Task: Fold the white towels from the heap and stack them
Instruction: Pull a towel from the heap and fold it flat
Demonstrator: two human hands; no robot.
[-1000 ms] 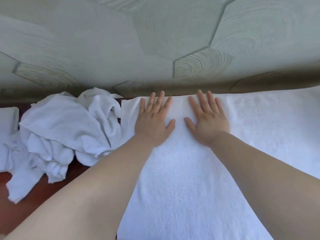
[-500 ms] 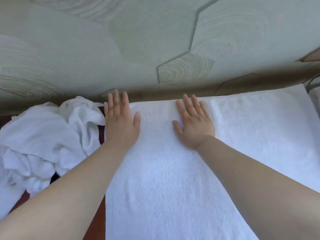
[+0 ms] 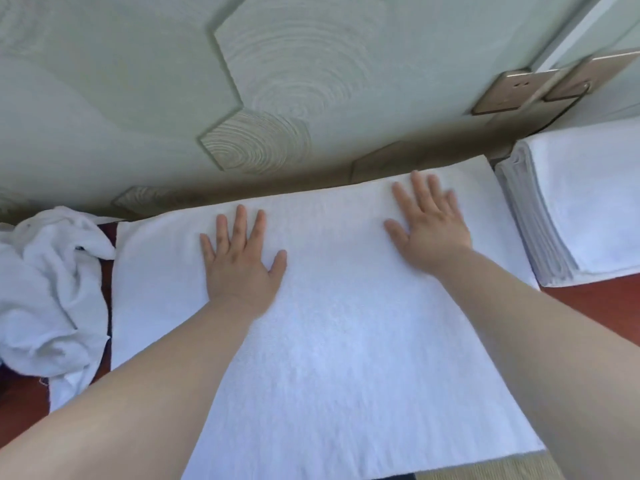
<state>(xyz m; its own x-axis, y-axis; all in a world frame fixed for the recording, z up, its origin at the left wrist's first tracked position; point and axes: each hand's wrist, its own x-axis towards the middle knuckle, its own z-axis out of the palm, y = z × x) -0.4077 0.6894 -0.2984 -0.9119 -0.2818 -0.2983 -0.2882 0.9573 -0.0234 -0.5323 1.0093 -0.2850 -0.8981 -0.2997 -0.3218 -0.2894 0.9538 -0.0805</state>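
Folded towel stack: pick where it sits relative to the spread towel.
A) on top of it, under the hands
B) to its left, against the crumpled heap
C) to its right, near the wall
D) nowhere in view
C: the folded towel stack sits right of the spread towel, close to the wall; the crumpled heap lies on the left.

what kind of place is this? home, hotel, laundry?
Likely a hotel room or housekeeping spot, not certain. Cues: a tall stack of identical folded white towels, an unfolded heap beside the work area, and decorative hexagon wallpaper with brass-toned wall sockets.
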